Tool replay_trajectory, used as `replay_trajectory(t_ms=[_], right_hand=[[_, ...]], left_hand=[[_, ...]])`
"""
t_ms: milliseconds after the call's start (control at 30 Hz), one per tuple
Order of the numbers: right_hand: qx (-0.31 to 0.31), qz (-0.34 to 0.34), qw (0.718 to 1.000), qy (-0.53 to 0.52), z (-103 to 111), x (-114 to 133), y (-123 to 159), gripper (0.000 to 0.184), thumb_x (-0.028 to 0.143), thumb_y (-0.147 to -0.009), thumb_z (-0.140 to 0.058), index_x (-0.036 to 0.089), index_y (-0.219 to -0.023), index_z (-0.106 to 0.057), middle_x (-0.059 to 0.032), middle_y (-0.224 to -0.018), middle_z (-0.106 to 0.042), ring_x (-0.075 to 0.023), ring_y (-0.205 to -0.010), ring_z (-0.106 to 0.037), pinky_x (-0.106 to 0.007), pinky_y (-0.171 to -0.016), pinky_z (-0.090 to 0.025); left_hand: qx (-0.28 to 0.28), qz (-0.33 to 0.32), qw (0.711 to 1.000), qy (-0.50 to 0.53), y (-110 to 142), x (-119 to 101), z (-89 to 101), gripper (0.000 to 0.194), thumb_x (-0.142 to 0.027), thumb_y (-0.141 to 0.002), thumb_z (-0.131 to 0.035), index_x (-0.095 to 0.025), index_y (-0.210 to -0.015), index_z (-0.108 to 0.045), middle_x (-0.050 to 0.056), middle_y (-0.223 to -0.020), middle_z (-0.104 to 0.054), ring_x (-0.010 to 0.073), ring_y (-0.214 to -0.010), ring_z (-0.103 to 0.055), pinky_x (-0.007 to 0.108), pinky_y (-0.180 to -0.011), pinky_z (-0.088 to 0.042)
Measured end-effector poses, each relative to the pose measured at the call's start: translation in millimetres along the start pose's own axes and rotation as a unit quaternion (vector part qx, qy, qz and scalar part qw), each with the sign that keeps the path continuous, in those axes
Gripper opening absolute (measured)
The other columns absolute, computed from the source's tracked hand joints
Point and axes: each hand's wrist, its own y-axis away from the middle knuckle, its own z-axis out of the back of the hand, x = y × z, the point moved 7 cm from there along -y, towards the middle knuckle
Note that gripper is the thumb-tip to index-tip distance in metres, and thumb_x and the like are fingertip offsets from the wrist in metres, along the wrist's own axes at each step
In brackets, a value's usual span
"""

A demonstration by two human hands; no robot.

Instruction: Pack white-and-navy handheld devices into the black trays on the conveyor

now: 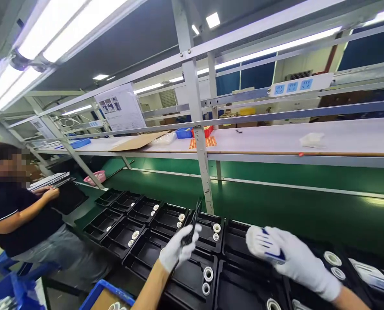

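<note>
My left hand (179,249), in a white glove, is closed around several thin black strips (196,213) that stick up past the fingers. What exactly they are I cannot make out. It hovers above the black trays (146,249). My right hand (303,262), gloved too, grips a white and blue packet (264,243) over the trays on the right. White rings (207,273) sit in pairs in many of the tray compartments. A similar white and blue packet (372,275) lies in a tray at the far right.
A green conveyor belt (291,185) runs behind the trays, under a white shelf (262,140). A metal post (195,99) rises in the middle. At the left a co-worker (20,215) handles black sheets. Blue bins (104,292) stand at the lower left.
</note>
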Motion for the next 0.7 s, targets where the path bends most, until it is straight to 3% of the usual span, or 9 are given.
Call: replay_trajectory(t_ms=[67, 167, 267, 367, 500, 567, 633, 700], right_hand=[[0.103, 0.007, 0.993, 0.051, -76, -14, -11, 0.085, 0.015, -0.065, -0.061, 0.017, -0.149, -0.058, -0.0165, -0.138, -0.066, -0.0358, -0.121, -0.065, -0.051, -0.105, -0.056], [0.238, -0.026, 0.968, 0.071, -169, -32, -26, 0.09, 0.01, -0.065, -0.061, 0.014, -0.154, -0.052, -0.0206, -0.142, -0.062, -0.0382, -0.125, -0.062, -0.053, -0.109, -0.051], [0.3, -0.061, 0.95, 0.065, -220, -42, -38, 0.089, 0.015, -0.066, -0.066, 0.012, -0.153, -0.054, -0.0235, -0.139, -0.063, -0.0403, -0.118, -0.066, -0.053, -0.105, -0.053], [0.33, -0.076, 0.939, 0.054, -247, -45, -39, 0.086, 0.019, -0.067, -0.069, 0.01, -0.151, -0.056, -0.024, -0.129, -0.069, -0.0387, -0.112, -0.071, -0.049, -0.1, -0.058], [0.338, -0.061, 0.938, 0.047, -249, -48, -39, 0.082, 0.026, -0.065, -0.077, 0.007, -0.144, -0.063, -0.0253, -0.141, -0.062, -0.0435, -0.133, -0.058, -0.051, -0.116, -0.046], [0.29, -0.065, 0.954, 0.031, -228, -57, -52, 0.06, 0.037, -0.078, -0.072, 0.01, -0.132, -0.072, -0.0226, -0.14, -0.064, -0.04, -0.131, -0.059, -0.05, -0.116, -0.045], [0.111, -0.099, 0.989, 0.013, -183, -74, -77, 0.051, 0.052, -0.094, -0.055, 0.011, -0.118, -0.075, -0.0211, -0.125, -0.07, -0.0351, -0.118, -0.066, -0.049, -0.105, -0.052], [-0.119, -0.117, 0.986, 0.014, -124, -91, -94, 0.067, 0.069, -0.096, -0.044, 0.01, -0.113, -0.072, -0.0219, -0.116, -0.07, -0.0351, -0.109, -0.067, -0.051, -0.096, -0.055]], left_hand=[[0.008, 0.005, 0.997, -0.074, -51, -43, -36.6, 0.03, -0.038, -0.091, -0.066, -0.015, -0.108, -0.061, -0.006, -0.076, -0.05, -0.001, -0.04, -0.018, 0.016, -0.035, -0.009], [-0.003, 0.045, 0.98, -0.193, -118, -67, -77.6, 0.017, -0.03, -0.096, -0.053, -0.014, -0.097, -0.058, -0.004, -0.074, -0.055, 0.0006, -0.038, -0.023, 0.018, -0.036, -0.01], [-0.032, 0.055, 0.961, -0.267, -168, -57, -93.1, 0.015, -0.027, -0.094, -0.056, -0.015, -0.085, -0.054, -0.001, -0.073, -0.063, 0.0025, -0.037, -0.028, 0.021, -0.037, -0.012], [-0.071, 0.034, 0.941, -0.33, -200, -44, -90.2, 0.015, -0.027, -0.093, -0.06, -0.017, -0.085, -0.053, -0.004, -0.071, -0.066, 0.0038, -0.037, -0.03, 0.023, -0.039, -0.016], [-0.112, 0.007, 0.925, -0.363, -220, -43, -82.0, 0.017, -0.025, -0.094, -0.06, -0.018, -0.082, -0.05, -0.006, -0.068, -0.065, 0.004, -0.039, -0.028, 0.025, -0.042, -0.016], [-0.117, -0.002, 0.926, -0.359, -224, -46, -81.4, 0.017, -0.023, -0.095, -0.057, -0.018, -0.081, -0.048, -0.005, -0.068, -0.065, 0.004, -0.04, -0.028, 0.025, -0.042, -0.016], [-0.11, -0.003, 0.932, -0.345, -226, -50, -83.3, 0.016, -0.023, -0.096, -0.051, -0.019, -0.081, -0.047, -0.005, -0.067, -0.064, 0.0045, -0.039, -0.026, 0.025, -0.042, -0.015], [-0.089, 0.0, 0.94, -0.329, -226, -52, -87.5, 0.015, -0.024, -0.097, -0.048, -0.02, -0.083, -0.047, -0.005, -0.068, -0.064, 0.0047, -0.038, -0.023, 0.026, -0.042, -0.012]])
